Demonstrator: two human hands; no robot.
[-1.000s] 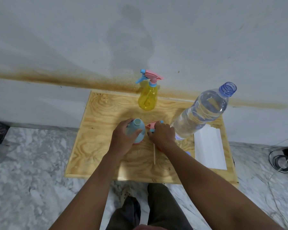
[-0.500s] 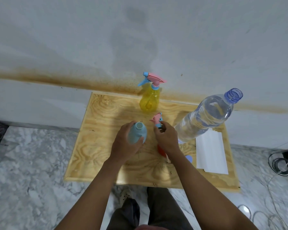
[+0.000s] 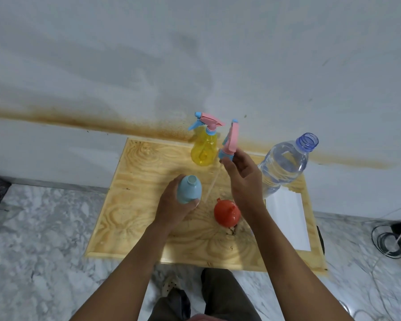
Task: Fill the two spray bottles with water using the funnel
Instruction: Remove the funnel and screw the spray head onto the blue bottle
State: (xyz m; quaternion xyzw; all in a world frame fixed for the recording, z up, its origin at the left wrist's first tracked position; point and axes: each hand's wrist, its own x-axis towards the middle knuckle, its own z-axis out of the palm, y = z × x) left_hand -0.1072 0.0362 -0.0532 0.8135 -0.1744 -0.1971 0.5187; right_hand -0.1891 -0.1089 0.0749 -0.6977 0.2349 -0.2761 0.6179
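My left hand (image 3: 171,205) grips a light blue spray bottle (image 3: 189,189) standing on the wooden board (image 3: 134,205); its neck is open, with no top on it. My right hand (image 3: 243,179) holds up the pink and blue sprayer head (image 3: 230,142), whose thin dip tube (image 3: 212,184) hangs down beside the blue bottle. A yellow spray bottle (image 3: 204,149) with its sprayer on stands at the back. A red funnel (image 3: 227,213) lies on the board under my right wrist. A large uncapped clear water bottle (image 3: 285,165) stands on the right.
A white sheet of paper (image 3: 287,216) lies at the board's right edge. A stained wall rises directly behind the board. Marble floor surrounds it, with cables (image 3: 389,239) at the far right. My legs and a shoe (image 3: 171,283) show at the near edge.
My right hand has lifted the sprayer head up and away from the blue bottle, drawing the dip tube out. The red funnel has come into view. My left hand keeps holding the bottle.
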